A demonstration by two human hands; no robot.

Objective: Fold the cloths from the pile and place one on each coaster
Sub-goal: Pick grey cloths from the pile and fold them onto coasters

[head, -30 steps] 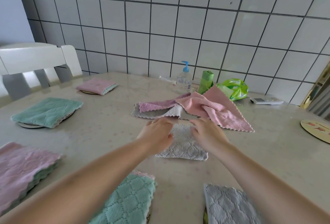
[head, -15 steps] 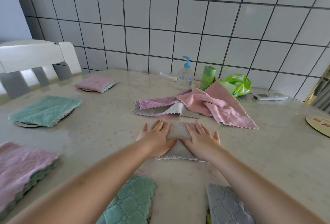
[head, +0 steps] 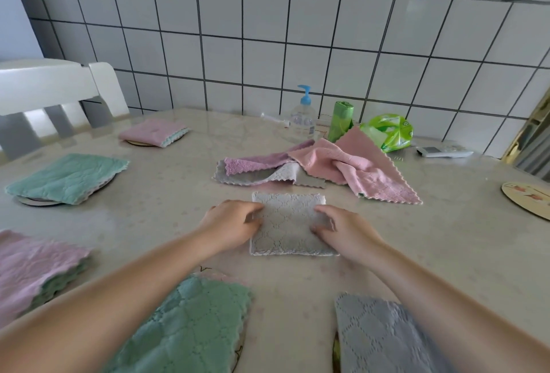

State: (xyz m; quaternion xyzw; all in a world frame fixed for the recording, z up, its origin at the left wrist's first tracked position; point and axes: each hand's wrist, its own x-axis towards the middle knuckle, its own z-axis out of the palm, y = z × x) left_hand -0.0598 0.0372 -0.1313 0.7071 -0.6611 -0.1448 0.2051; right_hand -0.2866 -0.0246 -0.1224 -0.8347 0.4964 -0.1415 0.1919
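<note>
Your left hand (head: 233,223) and right hand (head: 342,231) curl their fingers onto the side edges of the folded grey cloth (head: 288,223), lying flat between them; beyond lies the unfolded pile (head: 315,167), and the bare coaster (head: 529,198) sits far right, nearer your right hand

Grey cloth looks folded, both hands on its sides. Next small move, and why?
Probably lift the folded grey cloth and carry it right to the bare coaster. The left hand and right hand already grip its side edges, it lies as a neat square, and the other coasters in view already carry cloths.
</note>
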